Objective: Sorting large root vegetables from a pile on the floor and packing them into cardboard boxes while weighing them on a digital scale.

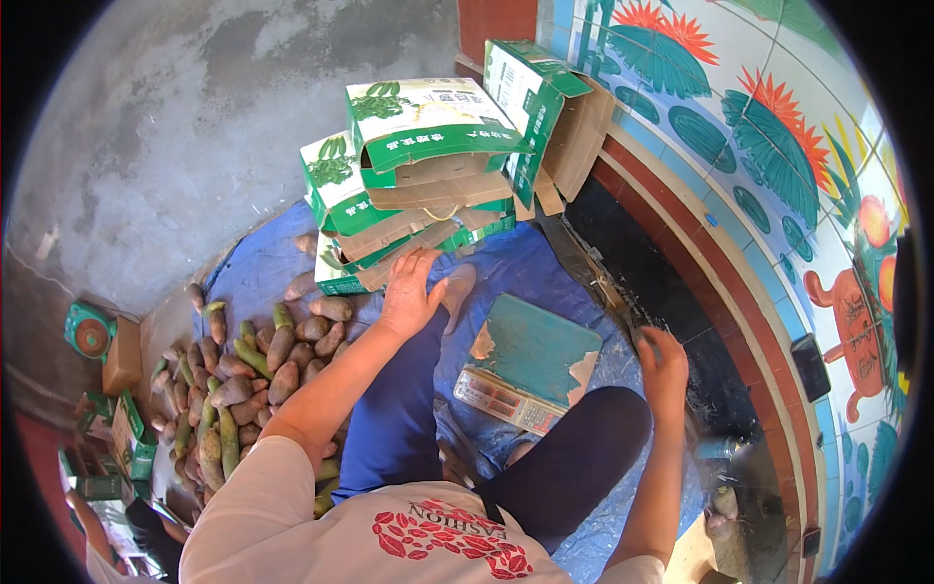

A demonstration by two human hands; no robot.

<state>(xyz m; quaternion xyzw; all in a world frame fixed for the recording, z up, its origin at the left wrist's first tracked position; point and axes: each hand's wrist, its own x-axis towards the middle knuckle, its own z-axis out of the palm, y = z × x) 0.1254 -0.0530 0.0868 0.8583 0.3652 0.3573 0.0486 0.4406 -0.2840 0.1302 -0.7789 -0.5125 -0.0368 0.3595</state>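
My left hand reaches forward over my knee, fingers stretched out and nothing held. Its fingertips are at the lower edge of a stack of green and white cardboard boxes; whether they touch it I cannot tell. The top box has its end flaps hanging open toward me. My right hand hangs in the air on the right, fingers loosely bent and apart, with nothing seen in it. Between my legs sits a weighing scale with a worn teal platform and a display panel on my side.
A heap of muddy brown and green root vegetables lies left of me. Blue sheeting covers the floor. Another open box leans at the back right, beside a tiled, painted wall. More boxes and a person's arm are far left.
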